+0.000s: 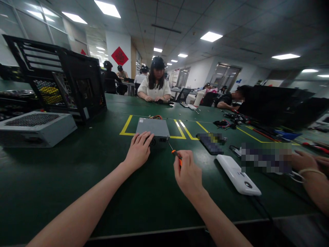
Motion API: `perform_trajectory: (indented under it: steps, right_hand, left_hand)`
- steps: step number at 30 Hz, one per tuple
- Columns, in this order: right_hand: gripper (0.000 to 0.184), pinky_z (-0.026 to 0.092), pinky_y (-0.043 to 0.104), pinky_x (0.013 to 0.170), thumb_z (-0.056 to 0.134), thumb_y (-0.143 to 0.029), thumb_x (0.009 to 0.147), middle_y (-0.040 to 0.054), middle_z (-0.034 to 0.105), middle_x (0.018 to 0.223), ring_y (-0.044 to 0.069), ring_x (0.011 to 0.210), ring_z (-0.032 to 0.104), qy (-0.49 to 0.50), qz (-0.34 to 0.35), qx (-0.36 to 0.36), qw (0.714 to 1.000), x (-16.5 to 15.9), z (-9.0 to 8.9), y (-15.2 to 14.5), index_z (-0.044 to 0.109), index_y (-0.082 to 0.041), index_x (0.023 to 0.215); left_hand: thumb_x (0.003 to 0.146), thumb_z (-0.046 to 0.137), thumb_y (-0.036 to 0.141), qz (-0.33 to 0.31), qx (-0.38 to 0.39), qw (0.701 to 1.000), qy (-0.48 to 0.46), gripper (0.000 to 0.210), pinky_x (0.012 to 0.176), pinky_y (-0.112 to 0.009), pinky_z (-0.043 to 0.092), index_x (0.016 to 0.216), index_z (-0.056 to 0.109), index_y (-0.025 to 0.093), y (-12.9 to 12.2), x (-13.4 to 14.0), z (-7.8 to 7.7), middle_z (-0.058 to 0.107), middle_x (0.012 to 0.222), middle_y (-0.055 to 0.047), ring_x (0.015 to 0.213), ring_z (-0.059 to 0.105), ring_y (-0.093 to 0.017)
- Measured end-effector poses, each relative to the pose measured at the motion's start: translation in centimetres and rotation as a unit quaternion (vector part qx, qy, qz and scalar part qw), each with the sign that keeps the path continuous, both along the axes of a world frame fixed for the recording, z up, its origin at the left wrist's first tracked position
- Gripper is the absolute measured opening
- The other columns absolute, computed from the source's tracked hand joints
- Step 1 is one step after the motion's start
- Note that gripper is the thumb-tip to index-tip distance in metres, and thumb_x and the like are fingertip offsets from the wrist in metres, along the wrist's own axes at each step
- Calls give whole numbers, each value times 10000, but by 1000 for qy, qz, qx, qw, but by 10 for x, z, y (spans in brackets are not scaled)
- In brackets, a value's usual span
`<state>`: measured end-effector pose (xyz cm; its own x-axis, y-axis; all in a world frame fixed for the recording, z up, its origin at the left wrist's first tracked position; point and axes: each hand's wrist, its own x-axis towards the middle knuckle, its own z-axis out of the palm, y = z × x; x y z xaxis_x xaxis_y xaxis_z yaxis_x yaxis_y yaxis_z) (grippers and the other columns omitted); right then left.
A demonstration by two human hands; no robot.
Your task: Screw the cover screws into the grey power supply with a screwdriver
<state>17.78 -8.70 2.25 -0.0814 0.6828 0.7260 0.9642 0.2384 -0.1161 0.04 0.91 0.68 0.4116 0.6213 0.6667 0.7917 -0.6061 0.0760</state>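
Your left hand (139, 148) lies palm down with its fingers extended over the near left edge of the grey metal box (154, 127), thumb partly hidden; your right hand (189, 173) pinches the orange-and-black handle of a screwdriver (175, 153). The box sits ahead of both hands, under your left fingertips and beyond your right hand, with the screwdriver's shaft slanting up to its near right corner; you cannot tell whether the tip is seated there.

Around you, largest first, is the green table (123, 212), with a person in a white top (154, 85) seated across it. To your left stands an open black computer case (69, 82), and just in front of it a grey unit (36, 128) with a perforated top. Your grey box rests between strips of yellow tape (125, 125). Right of your right hand lie a white device (238, 175) and, farther from you, a dark phone (210, 143). Smallest are the coloured wires (156, 117) showing behind the box's far edge
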Motion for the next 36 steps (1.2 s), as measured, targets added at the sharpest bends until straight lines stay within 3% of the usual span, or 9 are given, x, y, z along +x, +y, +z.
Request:
perform_trajectory:
  steps: [4,8,13,18,24,30,36]
  right_hand:
    - [217,483,304,598,410,-138,808,114,532,950,184,770,552,-42,36,27,998,1,-3,-2,455,-155,1020]
    - [181,465,374,743,452,-147,787,113,535,949,212,871,516,-26,50,29,998,1,1,-3,501,-162,961]
    - [198,466,270,537,424,-235,825,107,507,950,174,762,534,28,43,4,999,1,2,-1,445,-158,1006]
    - [199,473,355,735,442,-137,781,93,514,939,200,882,511,18,79,41,996,4,0,2,422,-180,975]
    - [151,469,263,554,414,-220,828,84,512,928,154,732,542,44,45,-2,998,6,1,0,442,-176,969]
    - [156,487,312,691,475,-149,778,87,512,942,184,850,533,15,63,34,997,7,-1,2,430,-177,925]
    - [108,472,261,543,445,-219,823,74,493,892,154,733,542,60,56,18,996,8,3,2,407,-180,916]
  left_hand:
    - [796,393,152,-5,-3,1000,-3,480,1050,-435,195,1274,377,198,0,0,1,414,1296,-93,1232,319,-229]
    - [797,396,154,-3,-4,1000,-1,482,1052,-429,194,1276,372,195,0,-1,0,408,1301,-90,1236,313,-225]
    - [797,392,152,-1,1,1000,5,485,1047,-439,199,1280,367,193,1,0,-1,412,1297,-93,1236,314,-230]
    - [788,400,147,-5,2,1000,-2,492,1043,-447,206,1276,371,196,1,0,-1,417,1295,-93,1229,325,-231]
    - [799,389,155,-5,-1,1000,-2,477,1044,-448,203,1274,375,195,0,0,0,415,1296,-94,1234,318,-230]
    - [797,389,151,-2,0,1000,-1,484,1046,-445,201,1278,368,195,0,0,0,419,1290,-94,1234,317,-231]
    - [800,387,147,4,-1,1000,2,483,1056,-425,182,1280,365,191,0,1,1,412,1296,-91,1239,308,-222]
